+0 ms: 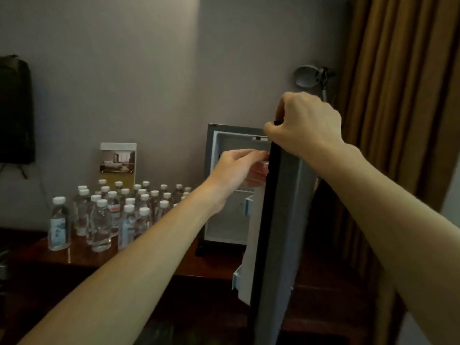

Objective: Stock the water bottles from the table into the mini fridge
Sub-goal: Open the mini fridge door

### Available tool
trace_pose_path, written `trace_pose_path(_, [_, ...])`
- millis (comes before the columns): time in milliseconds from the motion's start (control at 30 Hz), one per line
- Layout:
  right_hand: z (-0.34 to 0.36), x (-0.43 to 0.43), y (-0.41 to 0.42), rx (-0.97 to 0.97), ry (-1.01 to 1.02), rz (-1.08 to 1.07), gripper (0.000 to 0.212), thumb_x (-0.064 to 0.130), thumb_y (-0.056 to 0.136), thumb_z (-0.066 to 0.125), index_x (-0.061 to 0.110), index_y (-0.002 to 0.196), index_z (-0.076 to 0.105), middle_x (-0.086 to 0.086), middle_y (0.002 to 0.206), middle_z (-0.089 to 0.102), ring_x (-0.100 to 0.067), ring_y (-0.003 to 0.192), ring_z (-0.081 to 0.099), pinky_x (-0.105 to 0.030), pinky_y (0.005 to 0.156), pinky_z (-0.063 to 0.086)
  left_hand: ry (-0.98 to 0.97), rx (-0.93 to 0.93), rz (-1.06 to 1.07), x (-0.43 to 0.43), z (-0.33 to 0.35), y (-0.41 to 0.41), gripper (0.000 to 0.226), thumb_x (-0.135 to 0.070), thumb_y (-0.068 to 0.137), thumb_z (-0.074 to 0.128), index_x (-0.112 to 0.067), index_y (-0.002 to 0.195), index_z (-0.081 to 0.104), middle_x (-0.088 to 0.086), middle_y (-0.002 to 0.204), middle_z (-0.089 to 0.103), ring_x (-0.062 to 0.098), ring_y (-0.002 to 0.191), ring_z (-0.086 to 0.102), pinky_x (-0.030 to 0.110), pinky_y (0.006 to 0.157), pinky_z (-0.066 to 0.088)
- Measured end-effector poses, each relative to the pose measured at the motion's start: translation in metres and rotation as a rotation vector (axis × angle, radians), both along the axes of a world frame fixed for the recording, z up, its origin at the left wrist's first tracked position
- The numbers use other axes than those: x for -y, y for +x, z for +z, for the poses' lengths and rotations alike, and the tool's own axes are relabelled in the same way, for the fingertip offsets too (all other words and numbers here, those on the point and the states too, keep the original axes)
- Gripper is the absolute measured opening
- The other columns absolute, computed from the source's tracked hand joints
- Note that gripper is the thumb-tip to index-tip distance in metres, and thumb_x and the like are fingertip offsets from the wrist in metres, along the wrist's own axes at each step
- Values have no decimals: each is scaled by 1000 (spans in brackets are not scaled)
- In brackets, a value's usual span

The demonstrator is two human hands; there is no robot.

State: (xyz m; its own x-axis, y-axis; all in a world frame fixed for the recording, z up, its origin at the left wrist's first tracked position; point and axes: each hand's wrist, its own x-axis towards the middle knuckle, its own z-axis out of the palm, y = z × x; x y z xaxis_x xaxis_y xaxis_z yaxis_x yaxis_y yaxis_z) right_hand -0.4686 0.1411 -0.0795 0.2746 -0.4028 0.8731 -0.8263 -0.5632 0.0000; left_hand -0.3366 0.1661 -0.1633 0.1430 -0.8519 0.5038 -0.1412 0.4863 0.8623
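Several small clear water bottles with white caps stand clustered on the dark wooden table at the left. The mini fridge stands on the table with its white inside showing. Its door is swung open toward me, edge-on. My right hand grips the door's top corner. My left hand reaches into the upper part of the fridge, its fingers closed around a clear water bottle that the door edge partly hides.
A standing photo card leans against the grey wall behind the bottles. A dark wall-mounted screen is at the far left. A silver lamp and brown curtains stand to the right of the fridge.
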Motion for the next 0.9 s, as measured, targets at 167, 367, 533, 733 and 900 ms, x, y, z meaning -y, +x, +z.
trace_pose_path(167, [0, -9, -52, -130, -132, -292, 29, 35, 96, 67, 13, 115, 63, -11, 108, 64, -34, 100, 62, -43, 76, 42, -47, 27, -146, 17, -3, -58, 26, -25, 105, 57, -14, 99, 80, 11, 95, 78, 21, 80, 72, 28, 74, 60])
trace_pose_path(367, [-14, 10, -94, -191, -82, -586, 39, 29, 95, 69, 14, 130, 62, -16, 130, 62, -38, 125, 54, -52, 102, 41, -75, -8, -303, 40, -9, -105, 41, -17, 104, 56, -22, 73, 81, 8, 83, 76, 21, 73, 72, 32, 68, 58])
trace_pose_path(533, [-37, 28, -108, -248, -59, -598, 44, 43, 96, 62, 16, 131, 61, -16, 135, 60, -38, 132, 49, -57, 116, 28, -42, -3, -247, 60, -17, -104, 30, -18, 105, 55, -16, 86, 78, 9, 85, 76, 22, 77, 72, 37, 73, 58])
trace_pose_path(733, [-76, 52, -87, -290, -15, -386, 39, 38, 97, 57, 13, 126, 64, -15, 129, 64, -37, 124, 56, -49, 106, 39, 35, -31, -110, 78, -43, -67, 25, -18, 105, 56, -11, 97, 79, 10, 90, 77, 25, 83, 71, 35, 75, 58])
trace_pose_path(900, [-120, 83, -41, -334, 73, -244, 37, 39, 95, 57, 12, 118, 68, -15, 121, 66, -37, 118, 57, -47, 100, 40, 96, -63, 26, 92, -74, -19, 24, -20, 104, 58, -13, 99, 79, 6, 88, 77, 21, 83, 72, 32, 73, 58])
